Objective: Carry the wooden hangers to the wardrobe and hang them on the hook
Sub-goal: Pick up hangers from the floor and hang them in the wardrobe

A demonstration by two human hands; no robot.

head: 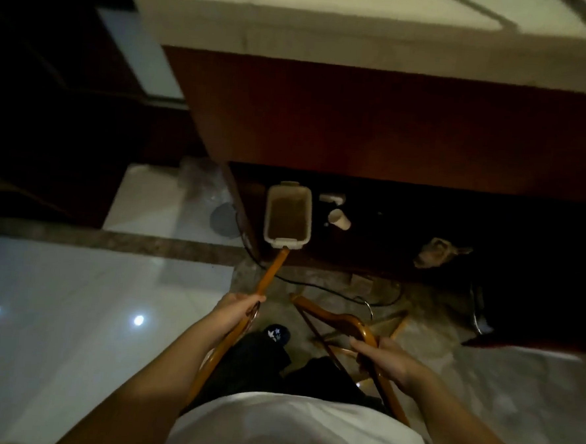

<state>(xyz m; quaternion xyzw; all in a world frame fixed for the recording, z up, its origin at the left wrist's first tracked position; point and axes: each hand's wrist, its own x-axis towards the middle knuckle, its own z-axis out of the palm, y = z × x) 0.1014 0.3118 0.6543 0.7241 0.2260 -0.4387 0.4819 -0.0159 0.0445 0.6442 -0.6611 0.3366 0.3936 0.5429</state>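
My left hand (236, 311) is closed around the middle of a wooden hanger (270, 275); one arm of it points up and forward, the other runs back past my hip. My right hand (384, 359) grips a bunch of wooden hangers (327, 315) near their curved top, and a metal hook (365, 303) sticks out of them toward the floor. Both hands are held low in front of my body. No wardrobe or hanging hook is in view.
A dark red bed base (393, 125) with a pale mattress (331, 28) stands ahead. A white plastic tub (288, 214), a tipped cup (339, 218) and a crumpled bag (435, 253) lie by its foot. A black cable (315, 286) crosses the glossy tiled floor (73, 311).
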